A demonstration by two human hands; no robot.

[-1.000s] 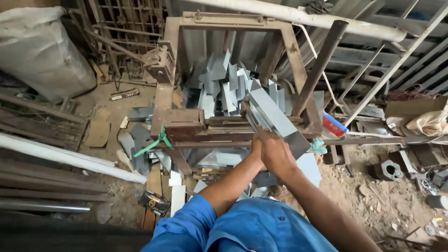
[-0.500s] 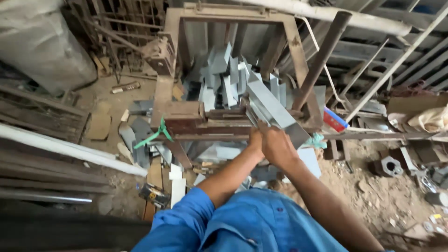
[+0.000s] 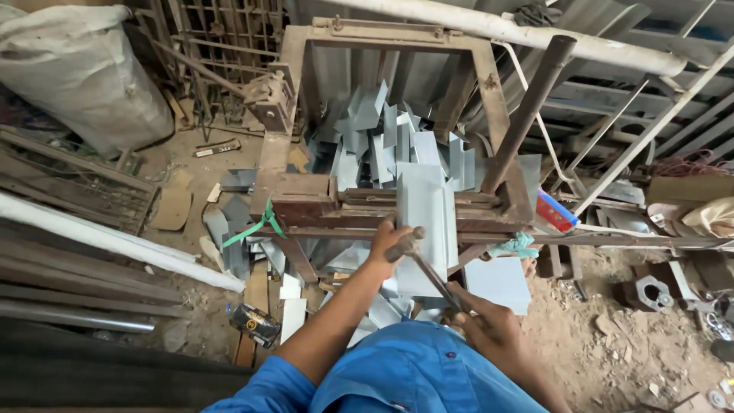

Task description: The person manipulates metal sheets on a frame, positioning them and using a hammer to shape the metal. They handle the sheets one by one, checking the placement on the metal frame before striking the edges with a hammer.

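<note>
The rusty steel-frame press (image 3: 321,195) carries a grey sheet-metal strip (image 3: 422,229) laid across its bed, its near end overhanging; the feeding step looks in hand; the left hand (image 3: 390,243) steadies the strip's edge; the right hand (image 3: 489,325) grips a thin metal rod (image 3: 428,271) lying over it; next calls for squaring the strip.

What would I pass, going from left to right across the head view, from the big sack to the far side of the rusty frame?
White sack → green tie → left hand → grey sheet piece → right hand → long lever bar → red and blue box.
</note>
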